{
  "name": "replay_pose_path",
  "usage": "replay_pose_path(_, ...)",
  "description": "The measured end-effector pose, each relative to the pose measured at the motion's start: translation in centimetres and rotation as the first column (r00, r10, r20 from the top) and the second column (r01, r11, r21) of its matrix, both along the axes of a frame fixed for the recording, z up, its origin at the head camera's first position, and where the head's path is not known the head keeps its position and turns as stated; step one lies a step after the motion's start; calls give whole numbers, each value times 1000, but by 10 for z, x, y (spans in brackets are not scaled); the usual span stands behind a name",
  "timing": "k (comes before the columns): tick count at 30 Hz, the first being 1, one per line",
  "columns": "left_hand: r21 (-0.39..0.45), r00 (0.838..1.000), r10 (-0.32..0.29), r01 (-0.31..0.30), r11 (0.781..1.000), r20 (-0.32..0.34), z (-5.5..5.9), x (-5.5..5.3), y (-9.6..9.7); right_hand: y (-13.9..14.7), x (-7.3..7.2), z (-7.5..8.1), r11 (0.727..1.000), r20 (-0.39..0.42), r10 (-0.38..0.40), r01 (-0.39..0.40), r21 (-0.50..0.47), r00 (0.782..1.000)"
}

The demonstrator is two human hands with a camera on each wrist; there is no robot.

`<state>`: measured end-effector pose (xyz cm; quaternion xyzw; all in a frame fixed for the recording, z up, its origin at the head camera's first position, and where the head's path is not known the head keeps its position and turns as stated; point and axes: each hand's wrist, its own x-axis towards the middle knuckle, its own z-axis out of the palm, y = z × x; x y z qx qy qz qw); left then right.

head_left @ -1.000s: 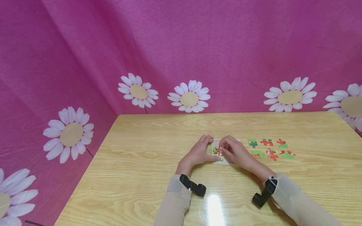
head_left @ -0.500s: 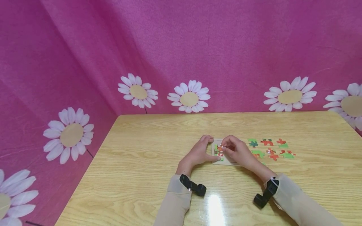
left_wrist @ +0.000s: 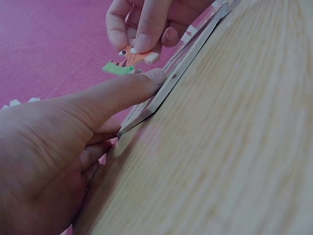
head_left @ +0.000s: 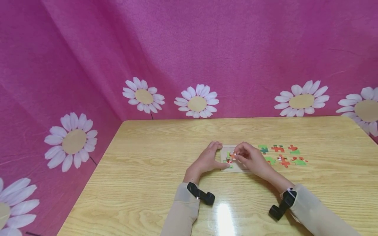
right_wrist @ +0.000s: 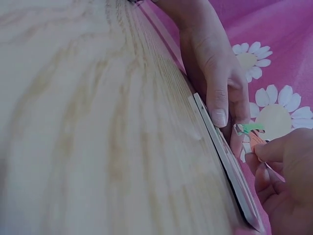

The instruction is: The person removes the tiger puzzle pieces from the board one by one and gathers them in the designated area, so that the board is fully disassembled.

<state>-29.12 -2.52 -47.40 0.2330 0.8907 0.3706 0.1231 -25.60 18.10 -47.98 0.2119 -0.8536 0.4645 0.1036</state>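
Note:
In the head view, a pale puzzle tray (head_left: 242, 167) lies on the table between both hands. My left hand (head_left: 205, 160) grips its left side, thumb along the near edge and fingertips at the far left corner. My right hand (head_left: 251, 160) pinches an orange and green puzzle piece (head_left: 232, 155) between thumb and index finger, over the tray's left part. In the left wrist view, this puzzle piece (left_wrist: 128, 59) shows an eye and dark stripes, tilted above the tray rim (left_wrist: 161, 93). A small red and green patch (head_left: 229, 162) shows in the tray beside the left thumb.
To the right of the tray, several loose puzzle pieces lie in two rows, among them a green piece (head_left: 263, 149), an orange piece (head_left: 278, 148) and a green and red piece (head_left: 299, 161). A pink curtain (head_left: 236, 59) with daisies hangs behind the wooden table (head_left: 159, 157).
My right hand has drawn slightly right, and the pinched puzzle piece has moved right with it, away from the tray's left rim. The left hand has stayed in place.

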Motion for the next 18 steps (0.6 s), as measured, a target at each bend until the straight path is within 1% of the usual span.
replay_pose_path(5,-8,1000,-7,6,1000,-11,-1,0,0,5,5,1,1000,-9,1,-1,4,1000)
replay_pose_path(18,-7,999,-16,16,1000,-37,-3,-2,0,19,14,3,1000,31,-17,17,2,999)
